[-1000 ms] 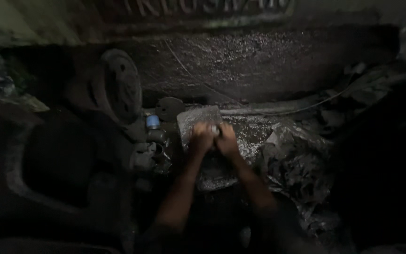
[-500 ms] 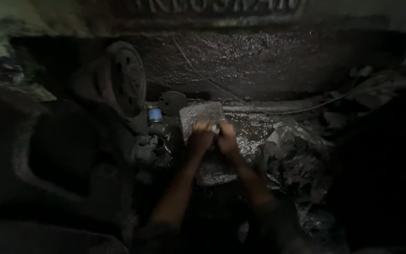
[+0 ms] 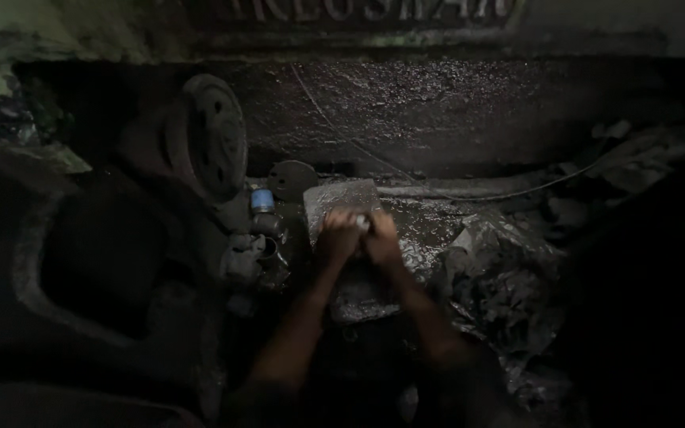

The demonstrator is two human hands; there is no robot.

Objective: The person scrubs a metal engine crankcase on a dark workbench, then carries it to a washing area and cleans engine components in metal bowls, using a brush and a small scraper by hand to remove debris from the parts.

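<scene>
Head view, very dim. Both hands meet over a flat grey slab (image 3: 341, 208) lying on the dark, oily work surface (image 3: 438, 103), near its front-middle.

L hand (image 3: 336, 239) and R hand (image 3: 382, 236) pressed side by side, knuckles touching, both curled tight round a small pale object (image 3: 362, 222) that shows only as a bright sliver betw. them. What the object is: can't tell, too small and mostly covered. Fingers clenched on both sides, no gap visible.

Key relation: the pale object sits right at the fingertips, on or just above the slab's near half. Slab's long axis runs away from the person toward the back wall (image 3: 453, 111), its far end poking out past the knuckles. Neither hand clearly nearer; L maybe slightly more over the slab centre.

Surroundings: round metal wheel or pulley (image 3: 209, 136) leaning upright to the left, small blue-capped part (image 3: 262, 200) just beside slab's left edge, dark disc (image 3: 292, 179) behind it, crumpled greasy rags (image 3: 501, 277) at right, thin wire (image 3: 342, 135) across the back.
</scene>
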